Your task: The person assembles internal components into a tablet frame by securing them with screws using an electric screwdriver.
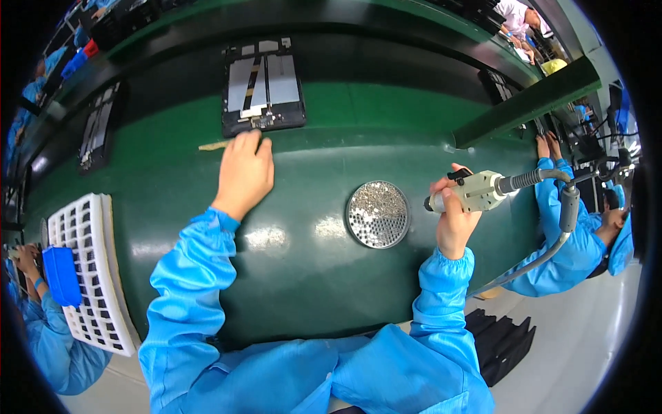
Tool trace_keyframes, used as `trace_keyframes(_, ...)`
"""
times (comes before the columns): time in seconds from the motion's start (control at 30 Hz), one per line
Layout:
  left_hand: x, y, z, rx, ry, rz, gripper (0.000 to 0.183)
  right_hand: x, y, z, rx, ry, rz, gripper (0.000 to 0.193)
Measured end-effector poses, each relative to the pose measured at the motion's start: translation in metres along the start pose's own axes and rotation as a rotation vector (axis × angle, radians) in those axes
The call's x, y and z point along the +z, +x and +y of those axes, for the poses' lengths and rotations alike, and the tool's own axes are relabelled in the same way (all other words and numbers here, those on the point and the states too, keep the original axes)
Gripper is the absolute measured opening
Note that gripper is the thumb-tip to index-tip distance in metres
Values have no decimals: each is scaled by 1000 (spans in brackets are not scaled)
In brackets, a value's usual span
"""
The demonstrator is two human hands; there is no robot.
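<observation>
My left hand [245, 174] is palm down with its fingers bent, the fingertips at the near edge of an opened tablet [265, 90]. A thin yellowish stick [212, 145] pokes out from under that hand's outer side; its other end is hidden by the curled fingers. On the right, my right hand [456, 210] grips a pale powered screwdriver [479, 192], its dark tip turned to the left and a ribbed cable leaving its rear. Between my hands lies a round dish [378, 214] of small metal screws, left of the screwdriver tip.
A white grid tray [93, 269] with a blue bin [62, 276] stands at the left. Another open tablet [98, 127] lies back left. A green beam [527, 103] crosses the right side. Co-workers in blue sleeves [552, 265] sit on both sides. Black trays [500, 341] are below right.
</observation>
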State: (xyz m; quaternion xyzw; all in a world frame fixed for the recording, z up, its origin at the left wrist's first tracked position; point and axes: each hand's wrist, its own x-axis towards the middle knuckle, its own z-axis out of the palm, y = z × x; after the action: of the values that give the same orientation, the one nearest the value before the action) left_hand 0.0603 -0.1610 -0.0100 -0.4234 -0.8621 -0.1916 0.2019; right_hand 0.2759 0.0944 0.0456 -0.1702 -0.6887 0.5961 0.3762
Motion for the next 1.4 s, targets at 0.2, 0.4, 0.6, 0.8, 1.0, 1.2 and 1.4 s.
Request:
trace_keyframes(0.2,14,-7,-13,-83,-16,-6,30,11,1,-10,82,-24,-34,39)
trace_keyframes(0.4,12,-14,-12,-130,-75,-16,35,52,-31,-15,-56,286,-194,35)
trace_keyframes(0.6,13,-13,-12,-127,-133,-1,37,78,-42,-12,26,265,-380,34)
trace_keyframes(0.8,14,-13,-13,-153,-140,-7,36,83,-43,-6,33,352,-349,32)
trace_keyframes(1.0,15,-15,-15,-160,-143,-14,36,87,-44,-2,27,330,-363,31)
trace_keyframes(1.2,13,-12,-14,-169,-147,-25,36,86,-41,-4,1,313,-357,31)
trace_keyframes(1.4,13,-11,-15,-168,-138,-41,37,85,-42,0,-14,295,-369,31)
